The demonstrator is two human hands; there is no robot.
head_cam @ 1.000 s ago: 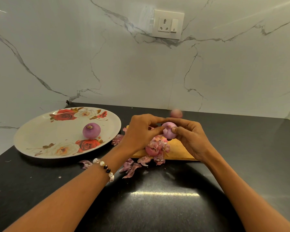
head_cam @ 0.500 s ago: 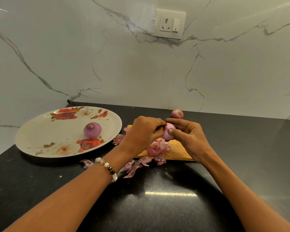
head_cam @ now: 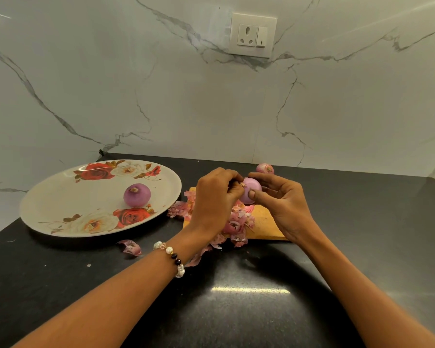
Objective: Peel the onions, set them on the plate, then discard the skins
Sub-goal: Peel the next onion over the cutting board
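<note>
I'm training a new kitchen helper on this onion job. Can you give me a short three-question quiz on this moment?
1. True or false: a peeled onion already lies on the plate.
2. Which hand grips the onion being peeled: A) the left hand, B) the right hand?
3. Fill in: most loose skins lie on and around the wooden ____.

Key: 1 true; 2 B, while the left hand pinches skin at the onion's tip; 3 board.
</note>
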